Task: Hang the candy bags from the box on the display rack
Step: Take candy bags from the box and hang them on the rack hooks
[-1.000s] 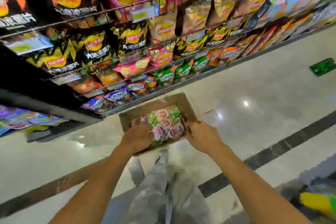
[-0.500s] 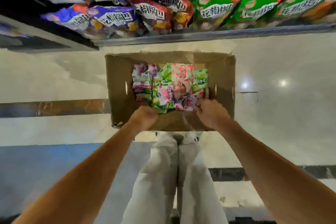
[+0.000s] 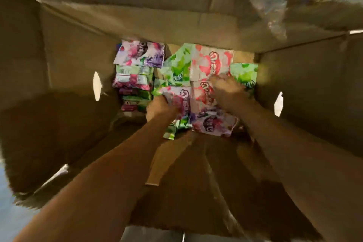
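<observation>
Both hands deep inside big brown cardboard box point(image 3: 74, 61). Left hand point(image 3: 160, 107) grip closed on pink-purple candy bag point(image 3: 181, 102). Right hand point(image 3: 225, 86) resting on pink-red candy bag point(image 3: 211, 61), grip blurry, can't tell. Rest of bags piled on box bottom, green ones point(image 3: 178, 67) mixed in.

Candy bags point(image 3: 198, 68) piled on floor of cardboard box point(image 3: 78, 61), against far wall, right of centre. Stack of bags point(image 3: 135, 84) on left of pile, loose overlapping ones to its right. Left hand point(image 3: 159, 107) on near-left edge of pile, right hand point(image 3: 225, 86) on top toward right. Near floor of box bare. Handle cutouts point(image 3: 96, 86) in left and right walls.
</observation>
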